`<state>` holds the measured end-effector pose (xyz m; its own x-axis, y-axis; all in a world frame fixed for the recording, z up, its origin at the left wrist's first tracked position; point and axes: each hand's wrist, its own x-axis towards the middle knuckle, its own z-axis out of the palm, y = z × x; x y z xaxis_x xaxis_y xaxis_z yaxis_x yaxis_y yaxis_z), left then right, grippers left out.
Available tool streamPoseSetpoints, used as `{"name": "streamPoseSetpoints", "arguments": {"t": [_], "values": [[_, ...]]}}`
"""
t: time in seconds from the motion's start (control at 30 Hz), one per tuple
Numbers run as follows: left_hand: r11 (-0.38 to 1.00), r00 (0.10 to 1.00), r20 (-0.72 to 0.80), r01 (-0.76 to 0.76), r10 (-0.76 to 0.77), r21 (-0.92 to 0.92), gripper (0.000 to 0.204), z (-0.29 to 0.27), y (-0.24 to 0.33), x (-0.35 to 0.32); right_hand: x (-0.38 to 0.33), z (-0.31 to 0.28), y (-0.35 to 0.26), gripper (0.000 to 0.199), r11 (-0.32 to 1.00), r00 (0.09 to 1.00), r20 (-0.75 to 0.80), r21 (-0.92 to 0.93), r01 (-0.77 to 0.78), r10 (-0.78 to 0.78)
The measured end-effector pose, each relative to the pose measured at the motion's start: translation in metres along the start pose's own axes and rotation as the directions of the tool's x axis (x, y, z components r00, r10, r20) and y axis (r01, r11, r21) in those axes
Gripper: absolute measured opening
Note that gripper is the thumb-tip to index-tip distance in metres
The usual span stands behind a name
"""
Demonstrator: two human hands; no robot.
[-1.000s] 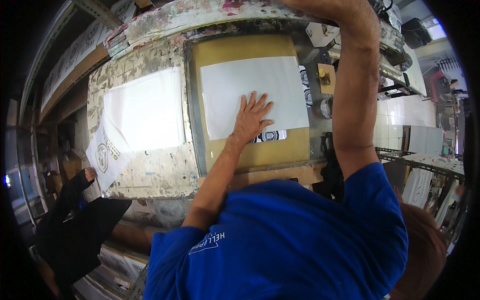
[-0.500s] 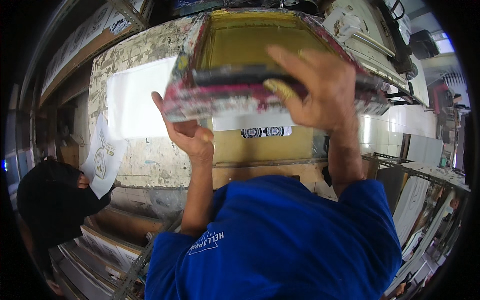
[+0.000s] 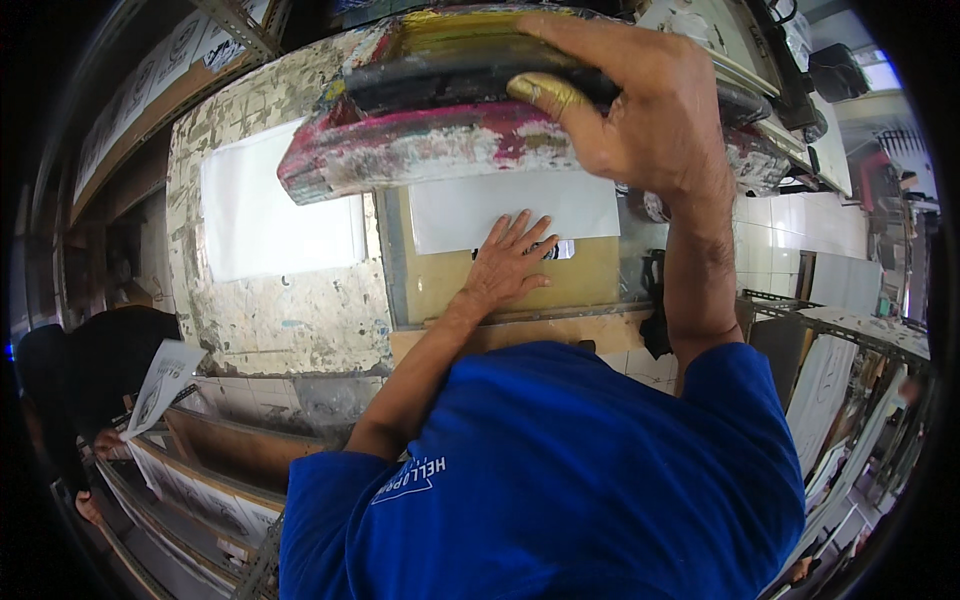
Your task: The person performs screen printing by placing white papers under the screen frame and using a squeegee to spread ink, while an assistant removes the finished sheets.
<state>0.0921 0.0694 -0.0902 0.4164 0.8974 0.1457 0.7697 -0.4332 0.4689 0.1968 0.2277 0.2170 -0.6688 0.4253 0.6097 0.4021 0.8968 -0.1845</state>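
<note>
White paper (image 3: 280, 215) is lying on the worn table (image 3: 270, 330) at the left. Next, the left hand (image 3: 505, 265) is pressing flat, fingers spread, on another white sheet (image 3: 515, 205). Over it, the right hand (image 3: 640, 110) is gripping the paint-stained screen frame (image 3: 430, 150), fingers curled around its edge.

Far half of the white sheet (image 3: 515, 208), behind the paint-crusted screen frame (image 3: 450, 150).

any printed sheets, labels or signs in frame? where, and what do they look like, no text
White sheet: on the tan board under the left hand, rectangular, with a dark print at its lower edge.
Second white sheet: left of it on the worn table, rectangular, no print visible.
Printed sheet: lower left, held by another person, white with a dark round design.
</note>
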Motion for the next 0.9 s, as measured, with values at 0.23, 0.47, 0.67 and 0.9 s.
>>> {"name": "streamPoseSetpoints", "arguments": {"t": [0.23, 0.47, 0.67, 0.9], "values": [[1.0, 1.0, -0.021, 0.022, -0.022, 0.0, 0.07, 0.007, 0.0, -0.005, 0.023, -0.018, -0.017, 0.036, 0.997, 0.998, -0.012, 0.046, -0.059, 0.059], [0.988, 0.966, -0.243, 0.051, -0.086, -0.146, 0.089, -0.032, 0.006, -0.008, -0.006, 0.007, 0.008, 0.045, 1.0, 0.998, -0.055, -0.028, 0.014, -0.016], [0.341, 0.462, -0.484, -0.36, -0.743, -0.868, 0.104, -0.087, 0.015, -0.05, -0.072, 0.022, -0.032, 0.044, 0.995, 0.985, 0.158, -0.079, -0.053, 0.065], [0.4, 0.343, -0.377, -0.003, -0.861, -0.917, 0.103, -0.048, 0.004, -0.101, -0.11, 0.084, 0.0, 0.033, 0.978, 0.948, 0.312, 0.172, -0.122, 0.064]]}}
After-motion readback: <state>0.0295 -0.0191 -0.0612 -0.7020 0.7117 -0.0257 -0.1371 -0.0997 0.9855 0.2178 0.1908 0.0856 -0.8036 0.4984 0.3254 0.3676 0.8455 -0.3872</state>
